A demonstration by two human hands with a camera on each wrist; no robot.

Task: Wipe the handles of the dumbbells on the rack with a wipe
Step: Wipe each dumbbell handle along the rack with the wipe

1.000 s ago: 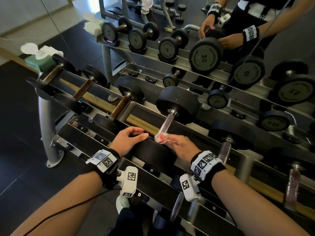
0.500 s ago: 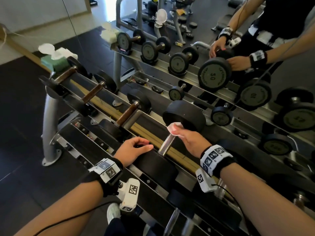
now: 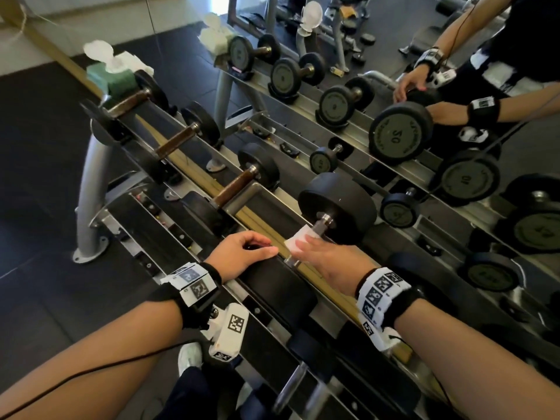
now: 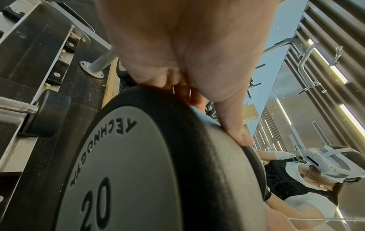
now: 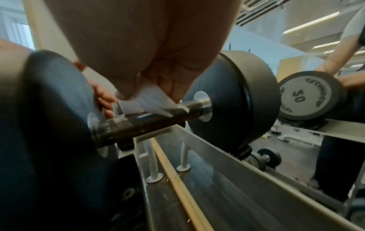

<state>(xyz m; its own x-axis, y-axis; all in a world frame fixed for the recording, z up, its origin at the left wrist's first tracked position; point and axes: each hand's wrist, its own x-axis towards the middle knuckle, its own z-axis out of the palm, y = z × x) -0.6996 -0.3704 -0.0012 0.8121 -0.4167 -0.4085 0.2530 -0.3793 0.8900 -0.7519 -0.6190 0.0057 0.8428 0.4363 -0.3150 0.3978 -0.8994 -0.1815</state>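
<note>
A large black dumbbell [image 3: 338, 204] marked 20 lies across the top tier of the rack [image 3: 169, 165]. My right hand [image 3: 325, 257] holds a white wipe [image 3: 298, 241] wrapped over its metal handle [image 5: 150, 120], about mid-handle. In the right wrist view the wipe [image 5: 152, 100] is pinched between thumb and fingers on top of the bar. My left hand [image 3: 242, 254] rests on the dumbbell's near head [image 4: 177, 156], fingers curved over its rim. Smaller dumbbells with brown handles [image 3: 233, 186] sit to the left on the same tier.
A green wipe box [image 3: 110, 75] with white wipes pulled up stands at the rack's far left end. A mirror behind the rack reflects the dumbbells and the person [image 3: 454, 95]. A lower tier [image 3: 303, 386] holds more dumbbells near my legs. Dark rubber floor lies to the left.
My right hand with the wipe slid along the handle toward the far head, then came back toward the middle. The left hand stayed on the near head. The head camera shifted.
</note>
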